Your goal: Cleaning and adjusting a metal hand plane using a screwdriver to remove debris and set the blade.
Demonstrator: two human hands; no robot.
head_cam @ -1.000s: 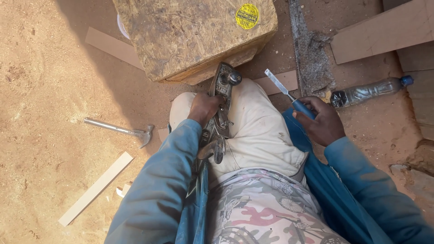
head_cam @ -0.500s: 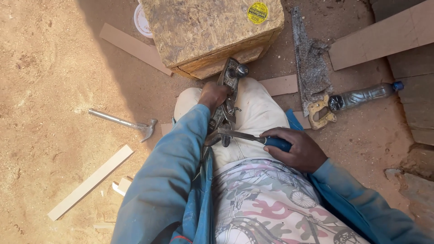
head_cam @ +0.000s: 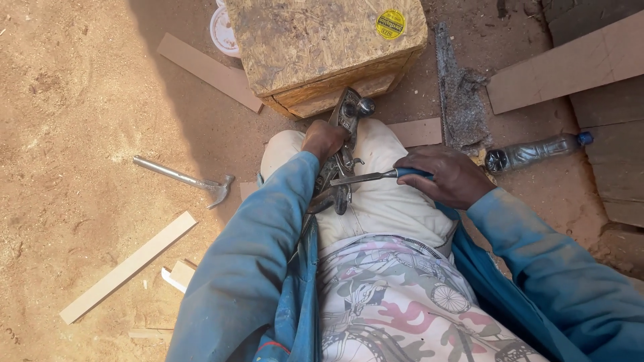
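A: Left hand [head_cam: 322,139], state of grip?
B: Closed around the upper part of a metal hand plane [head_cam: 341,155]. Plane lying lengthwise along the lap, on pale trousers, front knob pointing toward the chipboard box [head_cam: 315,47].

A: Right hand [head_cam: 448,175]?
B: Wrapped shut on the blue handle of a screwdriver [head_cam: 376,177]. Shaft held roughly level, pointing left, tip touching the middle of the plane body.

A: Position of the plane relative to the box?
B: Front end just below the near edge of the box; contact not resolvable. Yellow round sticker on the box top, near the far right corner.

A: Items on the ground, left side?
B: Claw hammer [head_cam: 184,178] lying flat on red sandy ground, head toward the knee. Long pale wood strip [head_cam: 127,267] nearer the camera, angled. Small offcut [head_cam: 178,275] just beside its lower end. Flat brown board [head_cam: 209,71] further up, one end touching the box corner. White round lid or dish [head_cam: 223,30] partly hidden behind the box.

A: Right side?
B: Hand saw [head_cam: 457,94] lying blade up the frame, well rusted. Plastic bottle [head_cam: 537,151] with blue cap on its side, near the saw's handle end. Wide board [head_cam: 570,62] beyond it, angled.

A: Clothing noted?
B: Blue sleeves on both arms, patterned shirt at the bottom of the view.
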